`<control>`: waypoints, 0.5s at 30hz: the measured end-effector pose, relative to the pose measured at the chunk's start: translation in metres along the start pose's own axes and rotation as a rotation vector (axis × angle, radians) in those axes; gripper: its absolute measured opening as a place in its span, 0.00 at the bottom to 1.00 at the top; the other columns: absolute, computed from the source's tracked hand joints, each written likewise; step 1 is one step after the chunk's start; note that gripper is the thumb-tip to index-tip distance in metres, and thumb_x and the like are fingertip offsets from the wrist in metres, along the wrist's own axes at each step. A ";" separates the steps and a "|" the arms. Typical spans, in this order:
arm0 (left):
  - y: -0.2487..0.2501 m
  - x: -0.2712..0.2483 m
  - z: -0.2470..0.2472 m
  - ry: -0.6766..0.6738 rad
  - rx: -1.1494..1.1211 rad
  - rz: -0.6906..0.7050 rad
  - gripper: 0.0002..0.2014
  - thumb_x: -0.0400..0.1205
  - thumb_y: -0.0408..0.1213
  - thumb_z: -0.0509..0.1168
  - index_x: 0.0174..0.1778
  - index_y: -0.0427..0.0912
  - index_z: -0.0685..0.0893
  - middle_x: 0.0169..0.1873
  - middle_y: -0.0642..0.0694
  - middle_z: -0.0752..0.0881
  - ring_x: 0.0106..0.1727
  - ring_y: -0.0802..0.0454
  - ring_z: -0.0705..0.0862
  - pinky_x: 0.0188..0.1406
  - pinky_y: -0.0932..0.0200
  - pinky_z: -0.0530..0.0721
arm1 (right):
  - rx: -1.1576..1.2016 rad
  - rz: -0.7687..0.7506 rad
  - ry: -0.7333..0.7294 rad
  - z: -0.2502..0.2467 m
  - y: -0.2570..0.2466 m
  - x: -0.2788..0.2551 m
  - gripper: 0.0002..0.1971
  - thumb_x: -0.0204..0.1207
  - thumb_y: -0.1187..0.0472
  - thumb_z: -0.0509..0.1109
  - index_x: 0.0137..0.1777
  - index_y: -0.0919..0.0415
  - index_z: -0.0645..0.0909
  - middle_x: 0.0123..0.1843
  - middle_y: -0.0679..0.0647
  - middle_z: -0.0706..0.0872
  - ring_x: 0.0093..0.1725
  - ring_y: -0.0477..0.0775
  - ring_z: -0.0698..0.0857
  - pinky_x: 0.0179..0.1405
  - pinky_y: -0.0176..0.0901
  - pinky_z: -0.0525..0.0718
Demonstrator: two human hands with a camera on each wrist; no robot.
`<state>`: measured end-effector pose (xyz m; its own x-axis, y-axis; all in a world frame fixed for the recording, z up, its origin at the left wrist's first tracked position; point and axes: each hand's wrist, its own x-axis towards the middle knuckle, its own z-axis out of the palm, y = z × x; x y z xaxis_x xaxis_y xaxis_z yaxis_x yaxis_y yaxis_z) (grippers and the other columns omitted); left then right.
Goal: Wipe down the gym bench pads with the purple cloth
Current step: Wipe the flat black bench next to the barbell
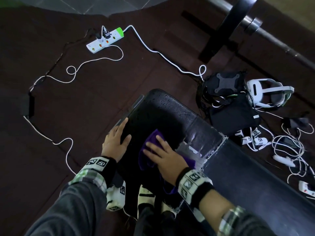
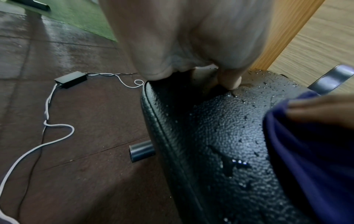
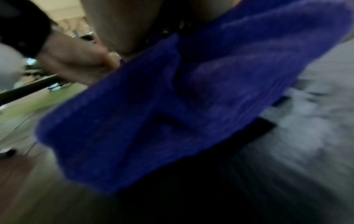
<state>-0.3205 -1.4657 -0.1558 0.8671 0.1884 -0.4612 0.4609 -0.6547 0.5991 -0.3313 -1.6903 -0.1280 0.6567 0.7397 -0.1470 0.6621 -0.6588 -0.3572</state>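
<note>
Nearest the camera, two hands work on the small pad (image 1: pixel 162 113) at the end of the bench. The right hand (image 1: pixel 163 157) lies flat on the purple cloth (image 1: pixel 150 142), fingers (image 1: pixel 151 144) straight and spread, pressing it against the pad's near half without gripping it. Just beside it, the left hand (image 1: pixel 117 142) braces on the pad's left edge, fingers extended and holding nothing.

Droplets still bead on the pad beyond the cloth, so the far half looks unwiped. The long pad (image 1: pixel 255 176) to the right also shows no cloth on it.

Risks, as I judge them: the cloth is only pinned by a flat palm and could bunch or slide off the wet vinyl; water pushed over the rim could drip toward the wiring below; a hanging cloth corner might drag on the floor.

Count: two pads, one cloth. Farther off on the floor lie one white power strip (image 1: pixel 105 40), one black adapter (image 1: pixel 28 104), one white headset (image 1: pixel 267 92), and several loose cables whose number I cannot tell.
</note>
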 end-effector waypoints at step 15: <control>0.010 -0.007 -0.003 -0.012 0.039 -0.020 0.30 0.85 0.48 0.61 0.82 0.65 0.56 0.78 0.45 0.67 0.77 0.39 0.66 0.72 0.35 0.67 | 0.220 0.115 -0.047 -0.010 0.010 0.012 0.33 0.63 0.60 0.53 0.72 0.58 0.74 0.77 0.57 0.71 0.79 0.70 0.59 0.73 0.67 0.63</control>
<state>-0.3218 -1.4712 -0.1444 0.8552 0.1930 -0.4810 0.4703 -0.6789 0.5638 -0.3135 -1.6893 -0.1239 0.7020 0.6708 -0.2392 0.4861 -0.6968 -0.5274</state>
